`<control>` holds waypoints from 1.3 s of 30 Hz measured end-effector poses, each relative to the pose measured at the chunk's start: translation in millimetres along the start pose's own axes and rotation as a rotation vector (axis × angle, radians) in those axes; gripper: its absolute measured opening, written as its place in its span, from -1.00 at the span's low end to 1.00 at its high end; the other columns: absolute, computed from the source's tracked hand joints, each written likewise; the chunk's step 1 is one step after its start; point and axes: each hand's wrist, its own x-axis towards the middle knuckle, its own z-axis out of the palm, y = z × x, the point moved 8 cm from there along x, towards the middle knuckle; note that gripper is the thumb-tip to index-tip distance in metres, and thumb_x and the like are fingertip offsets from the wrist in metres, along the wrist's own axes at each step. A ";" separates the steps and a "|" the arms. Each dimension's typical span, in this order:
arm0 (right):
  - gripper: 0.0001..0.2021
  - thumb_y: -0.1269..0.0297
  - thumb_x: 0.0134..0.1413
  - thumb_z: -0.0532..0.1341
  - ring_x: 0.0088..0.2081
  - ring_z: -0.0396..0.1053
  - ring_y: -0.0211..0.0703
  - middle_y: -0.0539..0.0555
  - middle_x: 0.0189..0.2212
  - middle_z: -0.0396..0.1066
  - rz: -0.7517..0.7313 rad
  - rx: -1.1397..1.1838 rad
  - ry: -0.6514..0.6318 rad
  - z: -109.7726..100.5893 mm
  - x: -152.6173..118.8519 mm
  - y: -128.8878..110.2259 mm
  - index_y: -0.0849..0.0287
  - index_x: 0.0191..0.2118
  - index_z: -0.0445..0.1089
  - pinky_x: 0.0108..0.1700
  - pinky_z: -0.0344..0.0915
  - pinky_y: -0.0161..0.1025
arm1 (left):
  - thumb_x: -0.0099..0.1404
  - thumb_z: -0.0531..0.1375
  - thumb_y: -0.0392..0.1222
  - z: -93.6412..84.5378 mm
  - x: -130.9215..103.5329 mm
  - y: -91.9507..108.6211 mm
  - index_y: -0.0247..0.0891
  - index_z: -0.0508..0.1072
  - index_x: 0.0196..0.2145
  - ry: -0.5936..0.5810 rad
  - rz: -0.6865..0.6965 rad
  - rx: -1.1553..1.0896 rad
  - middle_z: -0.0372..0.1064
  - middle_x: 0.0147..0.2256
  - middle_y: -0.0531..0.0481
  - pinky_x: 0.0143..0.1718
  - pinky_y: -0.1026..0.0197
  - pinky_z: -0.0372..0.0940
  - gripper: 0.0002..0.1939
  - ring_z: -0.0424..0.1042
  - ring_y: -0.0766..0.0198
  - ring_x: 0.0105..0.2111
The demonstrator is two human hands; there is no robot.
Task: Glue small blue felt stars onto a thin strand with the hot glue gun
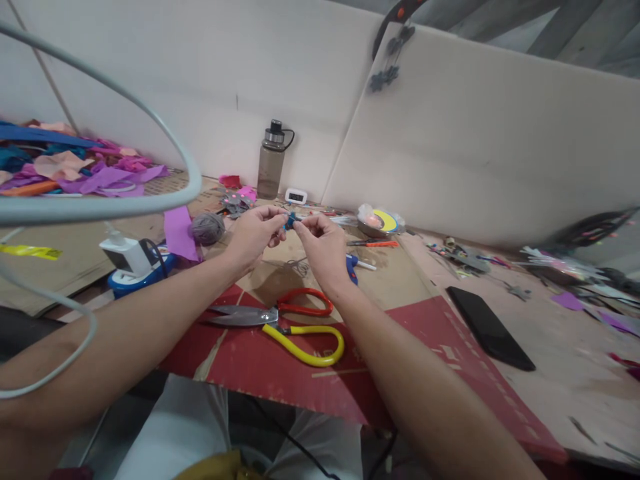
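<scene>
Both hands are raised over the brown card at the middle of the table. My left hand [260, 233] and my right hand [320, 247] pinch a small blue piece [291, 221] between their fingertips; its exact shape is too small to make out. Below the hands, scissors [273, 316] with one red and one yellow handle lie on the red part of the card [240, 360]. A ball of grey yarn [208, 229] sits left of my left hand. Partly behind my right wrist is a blue tool [352, 268]. Thin grey thread [299, 267] lies beneath the hands.
A bottle [271, 160] and small white clock [295, 196] stand by the wall. Colourful scraps [100, 167] are piled left, near a white charger [131, 257]. A white cable [193, 180] loops across the left foreground. Right lie a phone [490, 328] and a bowl [381, 221].
</scene>
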 end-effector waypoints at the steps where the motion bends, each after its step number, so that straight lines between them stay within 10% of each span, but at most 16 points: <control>1: -0.86 0.24 -0.03 0.23 -0.53 0.06 -0.32 -0.12 -0.62 0.15 -0.005 -0.010 0.003 -0.6 0.0 -0.5 0.17 -0.49 0.35 -0.42 0.02 -0.30 | 0.11 0.26 -0.22 -0.1 -0.2 0.3 -0.32 0.42 -0.42 0.003 0.002 0.009 0.28 -0.64 0.08 -0.70 0.39 -0.03 -0.88 0.19 0.47 -0.69; 39: -0.81 0.19 -0.04 0.23 -0.58 -0.05 -0.34 -0.17 -0.67 -0.04 0.044 -0.069 0.014 -6.2 1.1 2.3 0.17 -0.32 0.48 -0.49 -0.10 -0.30 | 0.12 0.25 -0.17 -1.3 -0.8 1.8 -0.31 0.47 -0.44 -0.020 0.034 0.253 0.31 -0.67 0.04 -0.71 0.38 -0.01 -0.87 0.15 0.46 -0.72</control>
